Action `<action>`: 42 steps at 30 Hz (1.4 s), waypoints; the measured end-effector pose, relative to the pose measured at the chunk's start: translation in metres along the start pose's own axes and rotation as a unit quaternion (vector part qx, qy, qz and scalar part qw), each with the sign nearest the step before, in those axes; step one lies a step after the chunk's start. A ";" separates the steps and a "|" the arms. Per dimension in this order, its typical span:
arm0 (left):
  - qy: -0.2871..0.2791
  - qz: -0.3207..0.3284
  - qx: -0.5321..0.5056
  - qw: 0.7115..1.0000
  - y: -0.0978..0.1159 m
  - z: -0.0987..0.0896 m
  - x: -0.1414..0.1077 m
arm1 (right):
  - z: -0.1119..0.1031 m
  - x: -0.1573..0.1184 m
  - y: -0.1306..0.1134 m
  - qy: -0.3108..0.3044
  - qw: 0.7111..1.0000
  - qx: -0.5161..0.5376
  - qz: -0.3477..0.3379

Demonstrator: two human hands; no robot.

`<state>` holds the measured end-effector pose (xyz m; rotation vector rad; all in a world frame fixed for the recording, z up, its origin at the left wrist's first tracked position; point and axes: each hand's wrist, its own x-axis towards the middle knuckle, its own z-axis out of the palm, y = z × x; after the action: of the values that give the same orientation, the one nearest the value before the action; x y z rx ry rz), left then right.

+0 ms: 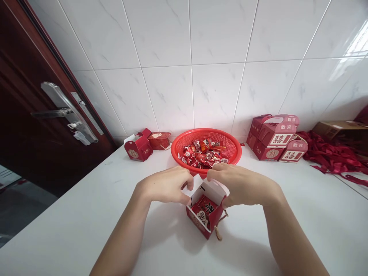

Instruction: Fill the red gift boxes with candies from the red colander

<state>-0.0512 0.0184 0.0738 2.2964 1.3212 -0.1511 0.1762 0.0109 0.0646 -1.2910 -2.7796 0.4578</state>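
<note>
On the white table stands a small red gift box (198, 223), its top unfolded and its white inner side showing. Red wrapped candies (204, 209) lie inside it. My left hand (169, 186) pinches the white flap on the box's left side. At the right side, my right hand (240, 184) grips the box wall and flap between thumb and fingers. A twisted cord (219, 230) hangs from the box's right side. Just behind my hands sits a red plastic basket (176, 147) with many wrapped candies (202, 153); my fingers hide part of its front rim.
At the back left are a partly open red box (139, 148) and a red packet (159, 141). Closed red gift boxes (274, 136) are stacked at the back right, beside red ribbons (324, 153) and a cardboard box (337, 128). Behind is a tiled wall (166, 92); a door (31, 76) stands left.
</note>
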 end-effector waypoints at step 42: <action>-0.108 0.042 0.012 0.993 -0.007 0.015 0.044 | -0.004 0.013 0.015 -0.107 0.990 0.030 0.083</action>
<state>-0.0319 0.0487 0.0438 2.2778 1.1188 -0.3771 0.1799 0.0311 0.0630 -1.5523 -2.8104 0.7231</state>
